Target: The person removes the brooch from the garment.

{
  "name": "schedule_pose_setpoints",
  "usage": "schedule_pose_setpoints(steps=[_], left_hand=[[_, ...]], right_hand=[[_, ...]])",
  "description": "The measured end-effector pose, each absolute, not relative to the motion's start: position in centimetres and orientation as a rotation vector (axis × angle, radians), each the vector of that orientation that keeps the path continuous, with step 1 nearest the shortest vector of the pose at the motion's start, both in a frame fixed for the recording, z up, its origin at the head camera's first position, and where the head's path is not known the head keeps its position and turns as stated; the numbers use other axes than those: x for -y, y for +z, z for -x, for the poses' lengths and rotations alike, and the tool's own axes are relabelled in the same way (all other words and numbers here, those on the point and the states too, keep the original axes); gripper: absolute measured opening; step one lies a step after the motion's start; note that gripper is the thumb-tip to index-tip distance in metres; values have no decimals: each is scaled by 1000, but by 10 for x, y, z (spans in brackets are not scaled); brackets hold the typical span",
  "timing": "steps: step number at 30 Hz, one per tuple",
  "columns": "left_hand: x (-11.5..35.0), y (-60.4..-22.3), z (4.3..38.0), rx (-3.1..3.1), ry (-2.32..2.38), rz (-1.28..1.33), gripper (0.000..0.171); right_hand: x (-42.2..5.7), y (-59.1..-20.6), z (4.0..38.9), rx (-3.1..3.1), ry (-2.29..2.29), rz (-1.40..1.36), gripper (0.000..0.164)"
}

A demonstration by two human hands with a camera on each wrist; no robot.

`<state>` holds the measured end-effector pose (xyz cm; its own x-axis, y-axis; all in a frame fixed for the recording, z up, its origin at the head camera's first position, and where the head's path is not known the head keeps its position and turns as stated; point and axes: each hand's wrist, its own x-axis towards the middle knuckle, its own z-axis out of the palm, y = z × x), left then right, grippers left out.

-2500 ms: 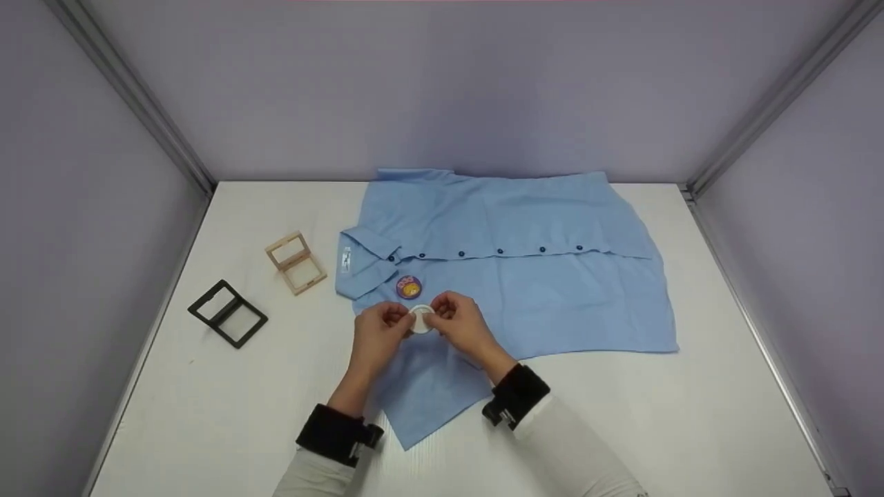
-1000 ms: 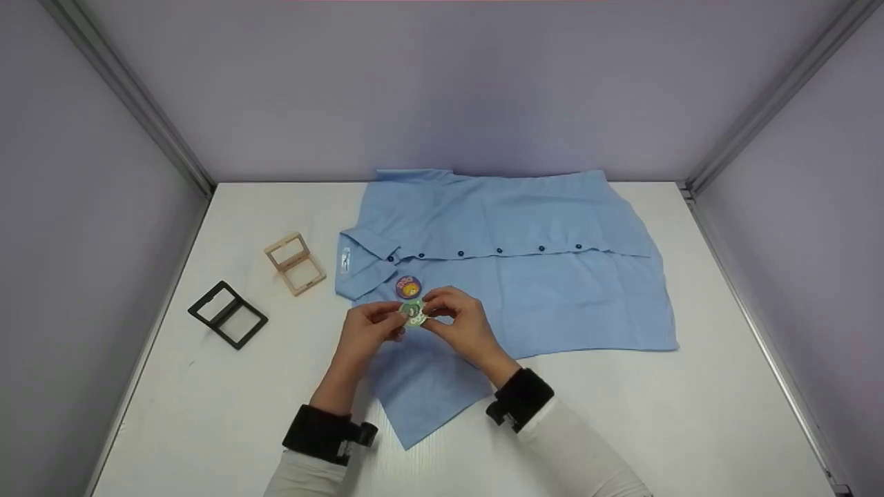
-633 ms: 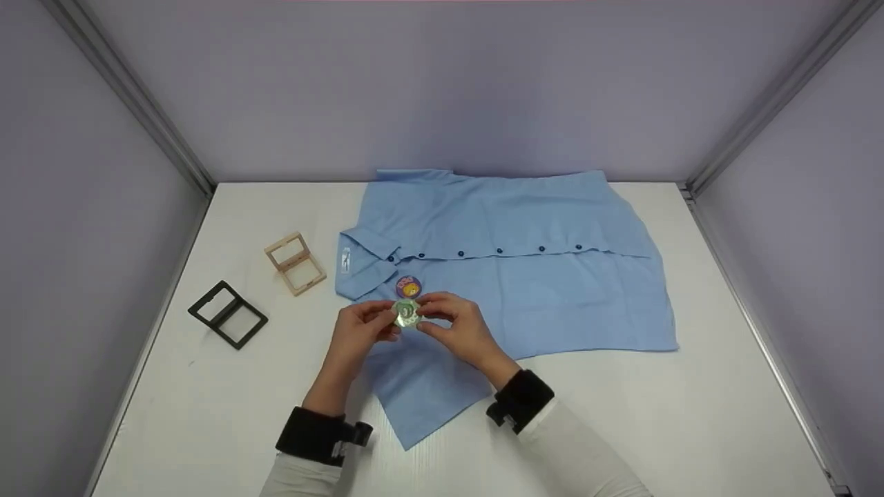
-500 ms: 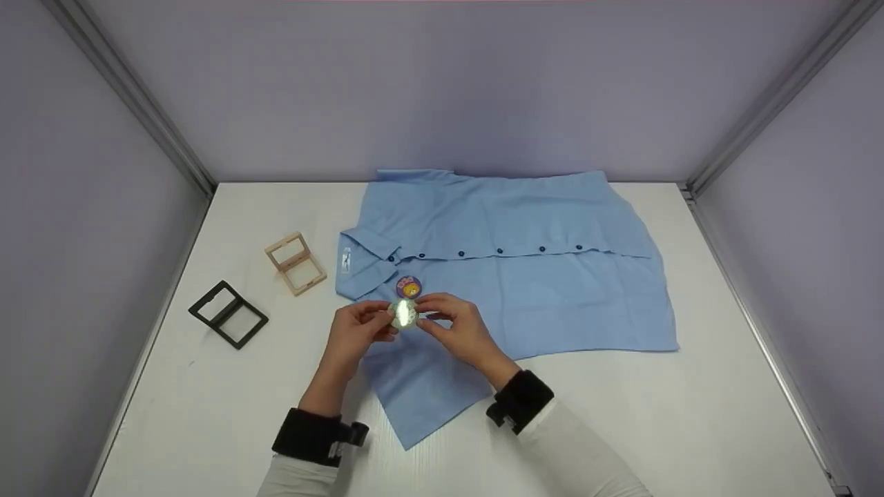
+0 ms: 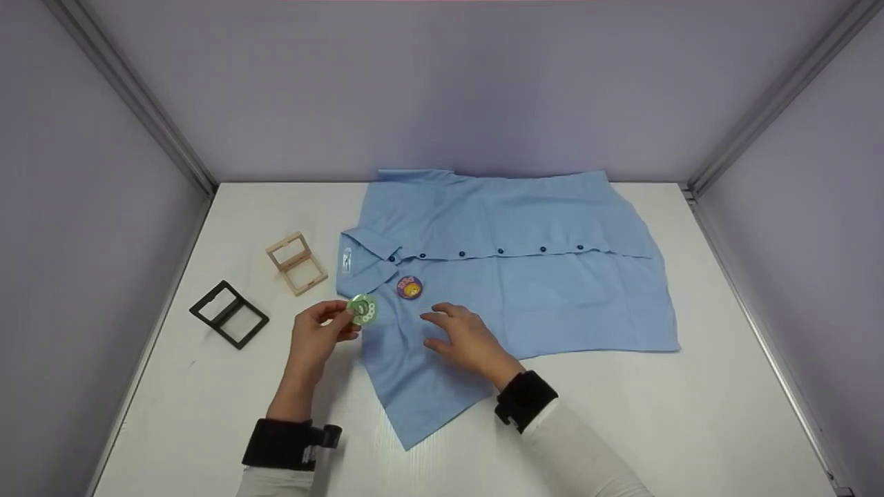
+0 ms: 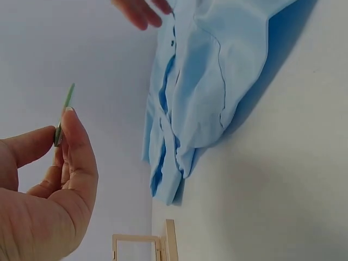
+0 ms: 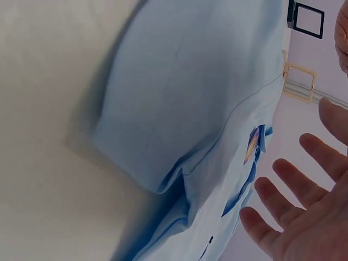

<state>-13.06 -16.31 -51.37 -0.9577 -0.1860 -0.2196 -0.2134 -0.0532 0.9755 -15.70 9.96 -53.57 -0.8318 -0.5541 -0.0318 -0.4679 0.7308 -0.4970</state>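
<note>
Between thumb and fingers, my left hand [image 5: 316,338] pinches a round green badge [image 5: 362,310] with white marks along its face. In the left wrist view the badge [image 6: 65,111] appears edge-on, raised in the air. My right hand [image 5: 471,345] holds nothing; its fingers are spread over the sleeve of a light blue shirt [image 5: 552,297]. That shirt lies flat, its collar to the left and a row of dark buttons along its front. A round purple badge [image 5: 409,287] with a yellow figure lies on the shirt just below the collar.
Left of the shirt on the white table [image 5: 621,428] lie an open light wooden frame [image 5: 295,263] and an open black frame [image 5: 228,314]. Grey walls [image 5: 442,90] enclose the table at the back and both sides.
The round badge was turned from its white back to its green face while both hands held it. The right hand then let go, and the left hand carried the badge leftward.
</note>
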Motion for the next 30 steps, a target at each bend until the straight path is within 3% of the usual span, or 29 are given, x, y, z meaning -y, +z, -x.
schedule_pose_setpoints(steps=[14,30], left_hand=[[217,-511,119,-2215,2188,663,31],[306,-521,111,-2321,2118,1186,40]], right_hand=[[-108,-551,157,-2752,-406,712,52],[-112,-554,157,-2720,-394,736,56]])
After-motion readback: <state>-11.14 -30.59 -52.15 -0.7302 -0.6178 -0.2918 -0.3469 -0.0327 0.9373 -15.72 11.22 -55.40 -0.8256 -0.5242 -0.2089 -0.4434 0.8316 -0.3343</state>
